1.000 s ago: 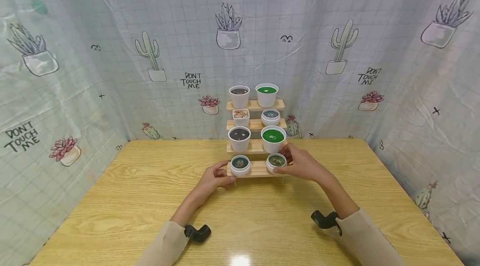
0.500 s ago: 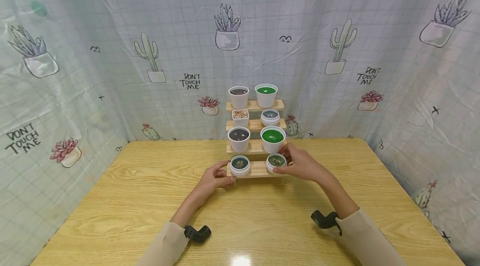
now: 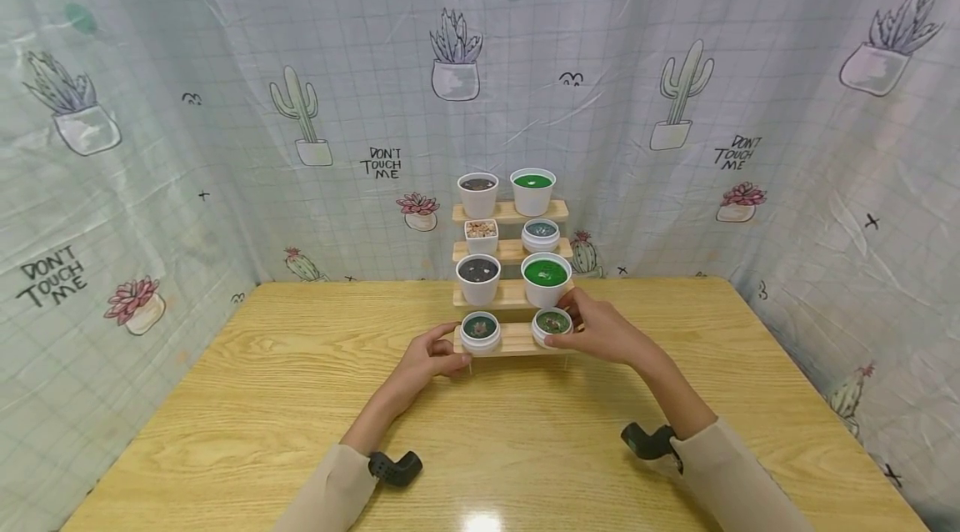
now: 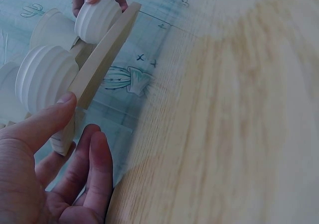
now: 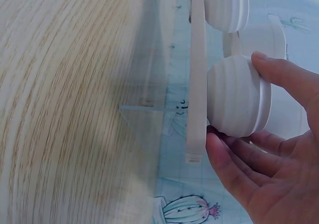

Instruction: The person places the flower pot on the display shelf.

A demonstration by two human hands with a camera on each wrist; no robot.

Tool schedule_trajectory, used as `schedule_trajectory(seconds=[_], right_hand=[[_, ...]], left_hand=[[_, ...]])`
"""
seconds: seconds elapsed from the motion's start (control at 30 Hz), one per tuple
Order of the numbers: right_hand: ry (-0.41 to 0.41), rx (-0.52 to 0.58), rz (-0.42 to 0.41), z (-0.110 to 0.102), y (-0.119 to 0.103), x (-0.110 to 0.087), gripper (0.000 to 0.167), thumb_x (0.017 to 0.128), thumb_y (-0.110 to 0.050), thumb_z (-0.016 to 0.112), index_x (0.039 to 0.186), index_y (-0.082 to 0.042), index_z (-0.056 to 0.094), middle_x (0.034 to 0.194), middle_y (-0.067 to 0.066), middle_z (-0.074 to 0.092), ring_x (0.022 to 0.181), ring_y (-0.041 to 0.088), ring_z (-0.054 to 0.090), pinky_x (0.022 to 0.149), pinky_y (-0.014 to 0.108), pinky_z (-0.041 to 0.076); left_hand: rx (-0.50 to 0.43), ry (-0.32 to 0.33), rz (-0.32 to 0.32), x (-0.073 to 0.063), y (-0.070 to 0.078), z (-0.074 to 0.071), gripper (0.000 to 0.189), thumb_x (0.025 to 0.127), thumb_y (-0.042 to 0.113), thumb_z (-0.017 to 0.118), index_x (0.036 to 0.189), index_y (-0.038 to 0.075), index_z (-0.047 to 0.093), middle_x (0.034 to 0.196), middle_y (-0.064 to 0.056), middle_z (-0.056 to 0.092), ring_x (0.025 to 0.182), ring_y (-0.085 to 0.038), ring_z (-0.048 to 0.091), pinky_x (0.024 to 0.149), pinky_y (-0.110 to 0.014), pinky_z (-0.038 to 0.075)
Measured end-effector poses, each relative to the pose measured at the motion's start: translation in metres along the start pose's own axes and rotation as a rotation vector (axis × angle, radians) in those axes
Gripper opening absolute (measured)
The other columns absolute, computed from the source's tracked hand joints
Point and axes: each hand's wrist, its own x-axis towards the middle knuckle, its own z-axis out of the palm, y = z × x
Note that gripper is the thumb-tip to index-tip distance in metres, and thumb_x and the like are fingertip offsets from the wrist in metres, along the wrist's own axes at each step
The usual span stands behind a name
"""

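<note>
A tiered stand with pale wooden shelves (image 3: 516, 337) holds two white pots on each tier. At the lowest shelf's left end, my left hand (image 3: 426, 363) grips the board, thumb on its front edge and fingers behind. Close by sits a ribbed white pot (image 3: 480, 345) with dark green filling. My right hand (image 3: 600, 328) holds the other ribbed white pot (image 5: 237, 97) on that shelf's right side, thumb at its rim and fingers around its far side. The pot's base sits against the board in the right wrist view. Its filling is mottled green.
Behind are larger white tubs with green (image 3: 546, 286) and dark grey (image 3: 478, 286) fillings, a square cup of nut-like bits (image 3: 482, 238) and a blue-grey pot (image 3: 541, 238). Clear legs (image 5: 149, 107) support the stand on the wooden table (image 3: 315, 348). A cactus-print curtain (image 3: 360, 57) encloses it.
</note>
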Motion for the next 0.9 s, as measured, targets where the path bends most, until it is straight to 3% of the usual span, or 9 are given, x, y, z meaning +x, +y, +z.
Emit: schedule_trajectory(seconds=[0.9], right_hand=[[0.004, 0.0, 0.01, 0.0027, -0.0028, -0.0003, 0.061, 0.088, -0.038, 0.083, 0.126, -0.001, 0.052, 0.111, 0.011, 0.066, 0.096, 0.019, 0.06, 0.083, 0.032, 0.053]], left_hand=[[0.0, -0.004, 0.001, 0.0, -0.001, -0.0011, 0.074, 0.092, 0.015, 0.077, 0.156, 0.004, 0.041, 0.087, 0.0, 0.069, 0.081, -0.014, 0.07, 0.079, -0.031, 0.061]])
